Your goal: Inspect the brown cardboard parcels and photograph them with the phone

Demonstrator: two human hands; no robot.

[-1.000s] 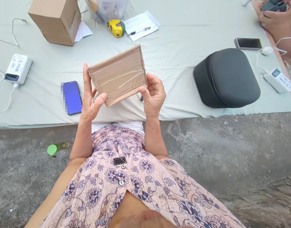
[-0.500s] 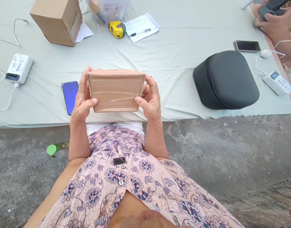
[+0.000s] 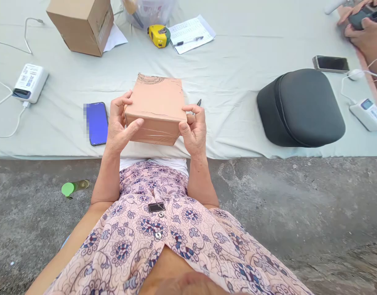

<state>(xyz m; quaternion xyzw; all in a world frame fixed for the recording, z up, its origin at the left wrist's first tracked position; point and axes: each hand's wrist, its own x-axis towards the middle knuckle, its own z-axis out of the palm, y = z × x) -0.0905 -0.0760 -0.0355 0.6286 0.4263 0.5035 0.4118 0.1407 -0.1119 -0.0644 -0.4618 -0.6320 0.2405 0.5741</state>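
A small brown cardboard box (image 3: 159, 98) is held between both hands near the table's front edge. Its top carries dark curved pen lines at the far left corner, and its near side faces me. My left hand (image 3: 122, 123) grips the left side, thumb on the near face. On the right side, my right hand (image 3: 193, 131) holds the box with thumb and fingers. A dark pen tip (image 3: 199, 102) shows just beyond the right fingers; whether it is held or lying on the cloth, I cannot tell. A phone with a blue screen (image 3: 98, 123) lies left of my left hand.
Further back are a larger cardboard box (image 3: 80, 24), a yellow tape measure (image 3: 159, 36), a paper with a pen (image 3: 194, 35) and a clear tub (image 3: 151, 12). A black case (image 3: 302, 108) stands right. Another person's hands (image 3: 368, 37) hold a dark device. A green-capped bottle (image 3: 68, 189) is on the ground.
The small box has tilted so its marked top now shows, where mostly its side faced me before. Both hands keep hold. The pen tip has come into view by the right hand.
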